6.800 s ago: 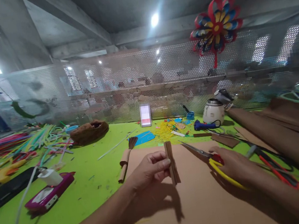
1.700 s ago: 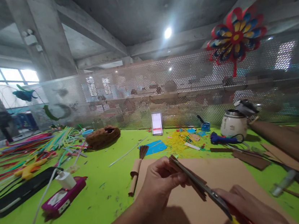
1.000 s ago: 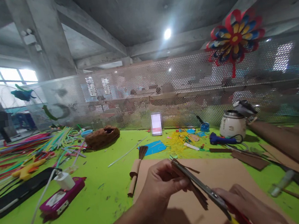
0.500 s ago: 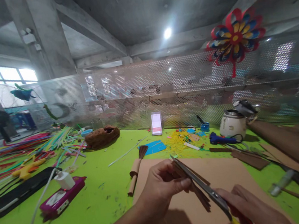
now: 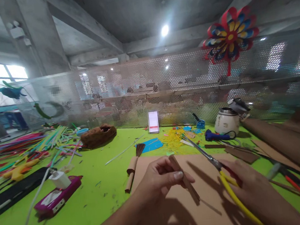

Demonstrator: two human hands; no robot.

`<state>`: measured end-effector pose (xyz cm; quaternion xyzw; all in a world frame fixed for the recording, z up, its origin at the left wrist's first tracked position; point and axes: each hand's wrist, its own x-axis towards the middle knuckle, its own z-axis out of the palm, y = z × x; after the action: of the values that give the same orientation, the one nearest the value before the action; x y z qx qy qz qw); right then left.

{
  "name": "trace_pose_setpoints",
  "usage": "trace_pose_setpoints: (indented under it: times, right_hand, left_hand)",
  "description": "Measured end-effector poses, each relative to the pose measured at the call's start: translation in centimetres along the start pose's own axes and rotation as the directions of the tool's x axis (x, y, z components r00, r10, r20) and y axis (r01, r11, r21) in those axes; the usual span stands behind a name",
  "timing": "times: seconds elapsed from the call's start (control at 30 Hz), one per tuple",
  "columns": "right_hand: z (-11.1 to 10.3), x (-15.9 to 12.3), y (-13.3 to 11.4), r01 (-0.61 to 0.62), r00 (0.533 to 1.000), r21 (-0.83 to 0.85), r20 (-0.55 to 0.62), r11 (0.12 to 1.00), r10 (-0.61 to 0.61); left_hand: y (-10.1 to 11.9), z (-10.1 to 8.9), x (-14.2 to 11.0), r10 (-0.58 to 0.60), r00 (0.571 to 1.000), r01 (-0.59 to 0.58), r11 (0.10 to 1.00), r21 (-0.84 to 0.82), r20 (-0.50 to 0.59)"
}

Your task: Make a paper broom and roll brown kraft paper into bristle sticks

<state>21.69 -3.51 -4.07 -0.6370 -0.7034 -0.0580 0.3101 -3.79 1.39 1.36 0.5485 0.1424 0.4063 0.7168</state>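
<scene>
My left hand (image 5: 158,179) pinches a narrow bundle of brown paper strips (image 5: 190,187) between thumb and fingers, slanting down to the right. In my right hand (image 5: 248,179) are scissors (image 5: 213,161) with yellow and dark red handles; their blades look closed and point up and away, apart from the bundle. Both hands are above a large brown paper sheet (image 5: 202,181). A thin sliver of brown paper (image 5: 211,207) shows just past the bundle's lower end. Left of the sheet lies a rolled brown paper piece (image 5: 131,169) with a dark fringed end (image 5: 140,149).
Blue paper (image 5: 151,145) and yellow shreds (image 5: 172,139) lie beyond the sheet. A blue glue gun (image 5: 215,135) sits by a white pot (image 5: 223,121) at right. On the left are a purple power strip (image 5: 58,198), a black case (image 5: 14,193) and colourful stems (image 5: 52,139).
The scissors have moved away from the paper strips, up and to the right. The strips, fanned apart before, are now gathered closer in my left hand. The view has shifted slightly.
</scene>
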Motion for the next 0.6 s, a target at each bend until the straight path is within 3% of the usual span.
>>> trace_pose_setpoints:
  times: [0.13,0.2,0.3,0.37,0.43,0.47,0.53,0.57,0.6]
  right_hand:
    - [0.3,1.3,2.4,-0.166,0.978,-0.215,0.091,0.962,0.189]
    - [0.6,1.5,3.3,-0.188,0.959,-0.296,0.151,0.936,0.24]
    - [0.4,1.9,3.6,-0.125,0.965,-0.403,0.163,0.907,0.206]
    - [-0.6,2.2,2.5,-0.08,0.989,-0.397,0.084,0.914,0.123]
    - [-2.6,2.2,0.3,-0.039,0.999,-0.25,-0.008,0.967,0.038]
    - [-3.9,1.9,-1.1,-0.032,0.999,-0.1,-0.021,0.994,0.03]
    - [-6.5,0.6,-3.9,0.024,0.975,0.214,0.212,0.976,-0.071]
    - [-7.6,-0.5,-5.0,0.06,0.951,0.313,0.271,0.948,-0.149]
    - [-8.5,-1.8,-5.8,0.118,0.941,0.368,0.256,0.922,-0.222]
  left_hand:
    - [0.0,-0.1,0.0,-0.122,0.993,0.122,0.992,0.017,0.001]
    - [-0.1,-0.3,0.2,-0.165,0.986,0.166,0.986,0.035,-0.023]
    - [-0.5,-0.6,0.5,-0.187,0.981,0.193,0.973,0.128,-0.056]
    - [-0.8,-0.6,0.6,-0.202,0.976,0.213,0.963,0.167,-0.081]
    - [-1.1,-0.4,0.4,-0.238,0.963,0.255,0.955,0.148,-0.128]
    - [-1.3,-0.3,0.3,-0.261,0.954,0.279,0.953,0.12,-0.149]
    - [-1.6,-0.1,-0.1,-0.295,0.937,0.312,0.947,0.071,-0.184]
    - [-1.7,0.0,-0.2,-0.304,0.933,0.321,0.945,0.062,-0.191]
    - [-1.9,0.1,-0.4,-0.307,0.932,0.323,0.945,0.054,-0.192]
